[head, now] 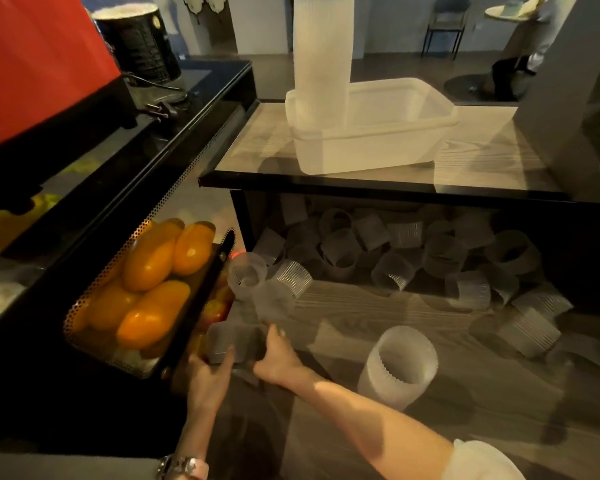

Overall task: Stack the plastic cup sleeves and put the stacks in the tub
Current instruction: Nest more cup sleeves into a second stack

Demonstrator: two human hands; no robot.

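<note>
We reach both forearms toward eleven o'clock over the lower wooden surface [378,313]. Our left hand [210,377] curls its fingers round the near end of a flattened sleeve stack [234,344]; our right hand [278,358] pinches its far side, thumb raised. An upright stack [397,367] stands at three o'clock from the hands, apart from them. Loose sleeves [395,251] crowd the back at one o'clock, under the upper shelf edge [361,187]. The tub [371,133] sits at twelve o'clock on that shelf, a tall stack [321,53] standing in its left end. At nine o'clock the orange tray [136,292] hems the hands; bare wood lies between them and the upright stack.
</note>
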